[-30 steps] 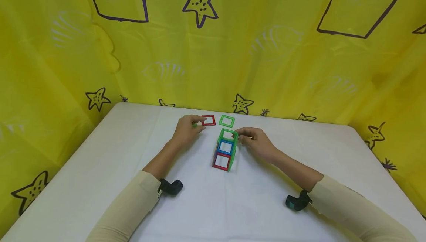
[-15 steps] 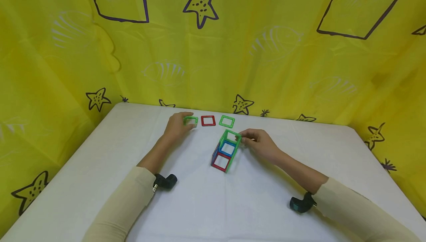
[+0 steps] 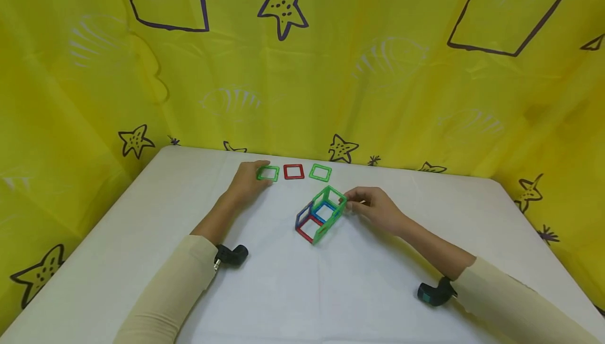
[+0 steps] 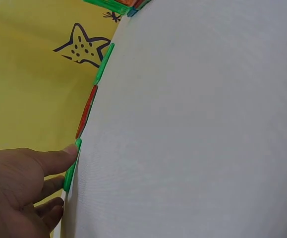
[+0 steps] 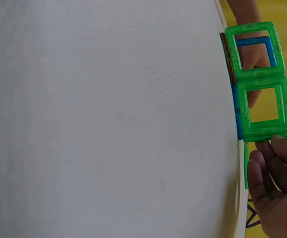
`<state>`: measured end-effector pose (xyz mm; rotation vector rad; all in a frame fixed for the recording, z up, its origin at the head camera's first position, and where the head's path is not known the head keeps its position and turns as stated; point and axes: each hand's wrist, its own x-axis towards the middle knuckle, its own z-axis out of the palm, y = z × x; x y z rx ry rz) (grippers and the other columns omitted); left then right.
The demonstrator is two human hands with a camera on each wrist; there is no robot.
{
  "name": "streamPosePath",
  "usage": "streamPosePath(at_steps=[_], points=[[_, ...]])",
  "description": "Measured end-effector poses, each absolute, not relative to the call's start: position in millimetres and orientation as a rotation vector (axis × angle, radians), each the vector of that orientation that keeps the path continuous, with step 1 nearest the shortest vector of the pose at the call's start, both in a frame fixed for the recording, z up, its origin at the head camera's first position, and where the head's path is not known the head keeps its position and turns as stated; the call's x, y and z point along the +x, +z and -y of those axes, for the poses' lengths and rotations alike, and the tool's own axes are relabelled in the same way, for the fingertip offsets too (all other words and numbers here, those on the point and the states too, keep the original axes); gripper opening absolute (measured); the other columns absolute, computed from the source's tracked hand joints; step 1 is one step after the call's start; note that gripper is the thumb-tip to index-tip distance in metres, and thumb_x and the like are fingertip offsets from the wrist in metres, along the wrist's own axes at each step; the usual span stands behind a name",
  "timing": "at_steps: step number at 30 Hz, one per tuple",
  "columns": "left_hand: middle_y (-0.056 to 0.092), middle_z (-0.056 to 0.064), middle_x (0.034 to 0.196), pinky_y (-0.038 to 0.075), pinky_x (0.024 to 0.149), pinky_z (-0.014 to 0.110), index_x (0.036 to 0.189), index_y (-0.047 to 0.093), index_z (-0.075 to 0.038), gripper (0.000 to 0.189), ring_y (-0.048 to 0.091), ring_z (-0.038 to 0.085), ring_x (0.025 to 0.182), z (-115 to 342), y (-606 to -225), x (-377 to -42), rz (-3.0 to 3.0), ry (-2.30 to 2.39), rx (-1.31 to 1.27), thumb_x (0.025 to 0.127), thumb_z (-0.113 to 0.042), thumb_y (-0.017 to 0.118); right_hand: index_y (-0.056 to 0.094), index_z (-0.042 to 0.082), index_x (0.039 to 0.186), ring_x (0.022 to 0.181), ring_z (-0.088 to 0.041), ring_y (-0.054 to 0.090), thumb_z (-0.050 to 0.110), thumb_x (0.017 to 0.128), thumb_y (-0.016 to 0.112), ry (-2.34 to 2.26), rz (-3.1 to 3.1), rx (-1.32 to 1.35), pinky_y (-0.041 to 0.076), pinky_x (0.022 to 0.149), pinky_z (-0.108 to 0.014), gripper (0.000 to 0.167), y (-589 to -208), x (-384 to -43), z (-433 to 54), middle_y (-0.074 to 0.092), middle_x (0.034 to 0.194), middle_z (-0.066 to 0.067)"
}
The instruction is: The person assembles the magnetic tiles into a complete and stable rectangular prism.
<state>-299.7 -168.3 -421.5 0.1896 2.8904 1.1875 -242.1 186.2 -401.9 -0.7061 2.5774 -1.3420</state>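
Observation:
On the left, my left hand (image 3: 247,181) pinches a flat green magnetic tile (image 3: 278,174) by opposite edges, thumb and finger apart. In the left wrist view, its thumb lies on the edge of that green tile (image 4: 73,166). My right hand (image 3: 375,207) pinches the edge of a magnetic tile structure (image 3: 331,221) made of square frames. Red and blue squares form its base, and green and blue ones stand as walls. The right wrist view shows two joined green tiles (image 5: 262,78) upright, with my thumb and fingers at the lower edge.
In the row with the left green tile lie a red tile (image 3: 294,178) and another green tile (image 3: 319,179). A white table (image 3: 283,291) spreads beneath, and a yellow patterned curtain (image 3: 302,92) hangs along its back edge.
My left hand has shifted left from beside the red tile, and its green tile now lies flat. My right hand has moved slightly right and nearer, swinging the structure clockwise.

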Motion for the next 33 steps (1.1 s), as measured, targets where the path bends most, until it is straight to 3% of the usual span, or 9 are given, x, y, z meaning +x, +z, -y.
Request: streamPosePath(at_steps=[7,13,19,24,33], points=[[0.056,0.019,0.147,0.039,0.115,0.049,0.150,0.057,-0.003,0.057,0.045,0.036,0.131,169.8,-423.4,-300.8,-2.948,1.137,0.220,0.097,-0.011,0.076,0.077,0.000,0.112,0.097,-0.024,0.065,0.001,0.099,0.071,-1.324,-2.631,-0.747,0.057,0.079,-0.025,0.015,-405.1,-239.7,-191.7,0.076,0.107,-0.007],[0.056,0.020,0.140,0.044,0.110,0.047,0.147,0.062,-0.005,0.053,0.047,0.033,0.124,168.8,-423.2,-297.1,-2.920,1.200,0.163,0.097,-0.011,0.077,0.078,-0.001,0.111,0.095,-0.019,0.066,0.002,0.098,0.073,-1.300,-2.674,-0.752,0.057,0.077,-0.024,0.015,-405.5,-238.5,-196.8,0.077,0.108,-0.009],[0.055,0.018,0.131,0.048,0.101,0.043,0.147,0.062,-0.007,0.053,0.047,0.030,0.113,167.6,-421.8,-295.0,-2.917,1.218,0.119,0.096,-0.013,0.079,0.079,0.000,0.111,0.094,-0.022,0.067,0.004,0.097,0.075,-1.288,-2.639,-0.733,0.056,0.078,-0.024,0.015,-402.5,-237.5,-203.1,0.077,0.107,-0.009],[0.056,0.018,0.132,0.048,0.102,0.043,0.147,0.062,-0.006,0.054,0.047,0.030,0.113,166.8,-420.1,-294.3,-2.915,1.222,0.115,0.096,-0.012,0.078,0.079,0.000,0.109,0.095,-0.023,0.068,0.006,0.096,0.077,-1.293,-2.607,-0.714,0.056,0.083,-0.022,0.014,-400.6,-236.2,-206.5,0.078,0.104,-0.008],[0.058,0.018,0.136,0.046,0.106,0.045,0.147,0.062,-0.006,0.054,0.048,0.030,0.118,167.0,-417.3,-293.3,-2.897,1.213,0.141,0.096,-0.012,0.078,0.080,0.000,0.106,0.090,-0.022,0.067,0.007,0.093,0.081,-1.293,-2.592,-0.658,0.055,0.078,-0.022,0.016,-398.8,-234.8,-207.6,0.078,0.101,-0.007]])
